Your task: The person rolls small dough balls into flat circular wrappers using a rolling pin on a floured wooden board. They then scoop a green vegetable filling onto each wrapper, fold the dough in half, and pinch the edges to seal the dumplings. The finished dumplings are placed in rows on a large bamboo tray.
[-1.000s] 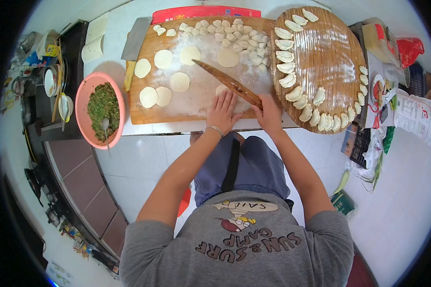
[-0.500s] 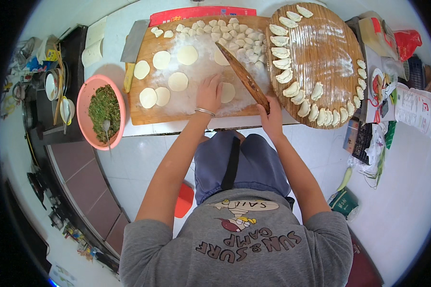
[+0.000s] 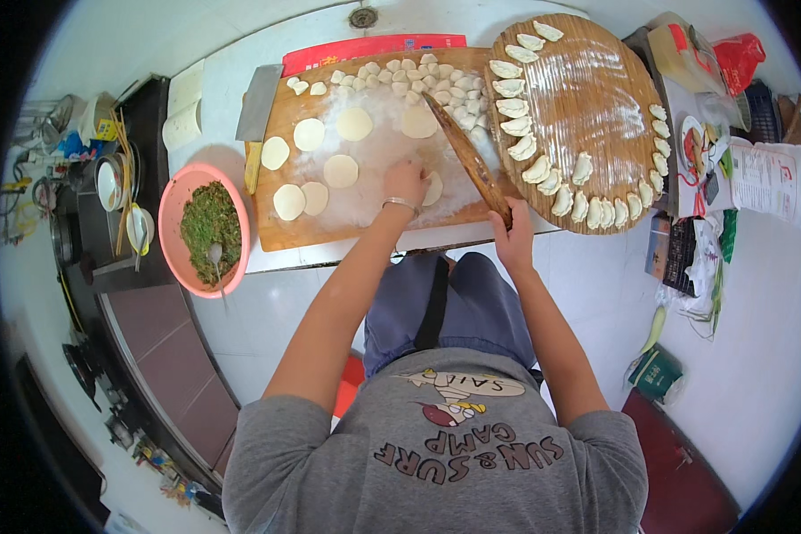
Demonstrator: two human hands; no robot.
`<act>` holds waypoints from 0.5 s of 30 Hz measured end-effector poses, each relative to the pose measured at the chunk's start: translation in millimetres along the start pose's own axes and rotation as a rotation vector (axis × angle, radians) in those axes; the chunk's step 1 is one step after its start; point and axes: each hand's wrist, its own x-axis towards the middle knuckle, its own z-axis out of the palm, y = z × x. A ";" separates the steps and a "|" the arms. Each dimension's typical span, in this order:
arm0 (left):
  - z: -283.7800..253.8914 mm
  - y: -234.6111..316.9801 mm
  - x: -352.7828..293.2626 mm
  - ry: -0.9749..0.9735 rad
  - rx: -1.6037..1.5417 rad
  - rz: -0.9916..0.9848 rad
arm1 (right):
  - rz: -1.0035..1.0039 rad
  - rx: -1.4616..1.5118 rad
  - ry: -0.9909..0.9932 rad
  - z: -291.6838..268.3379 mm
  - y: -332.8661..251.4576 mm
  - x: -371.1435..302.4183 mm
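Rolling a dough round (image 3: 433, 190) flat looks to be the step in hand. The round lies on the cutting board (image 3: 294, 233), right of the middle and toward the board's front edge, partly hidden by the left hand (image 3: 406, 182). The next move likely calls for the left fingers to turn the round a little by its edge while the rolling pin (image 3: 468, 153) comes back over it; too firm a tug could stretch the dough.

The left arm slants in from the near side and crosses the front edge of the counter (image 3: 222, 100), palm down, fingers curled just beside or on the round. Whether they pinch its edge I cannot tell.

The right hand (image 3: 514, 235), by the counter's front edge near the board's front right corner, has its fingers closed around the pin's near end. The pin slants away, its far tip toward the dough pieces (image 3: 461, 93) along the board's back edge, apart from the round as seen from above; whether it touches the board is unclear.
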 end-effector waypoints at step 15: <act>8.9 10.2 37.3 0.191 -0.302 0.017 | 0.076 0.020 0.075 -8.8 -44.6 -2.8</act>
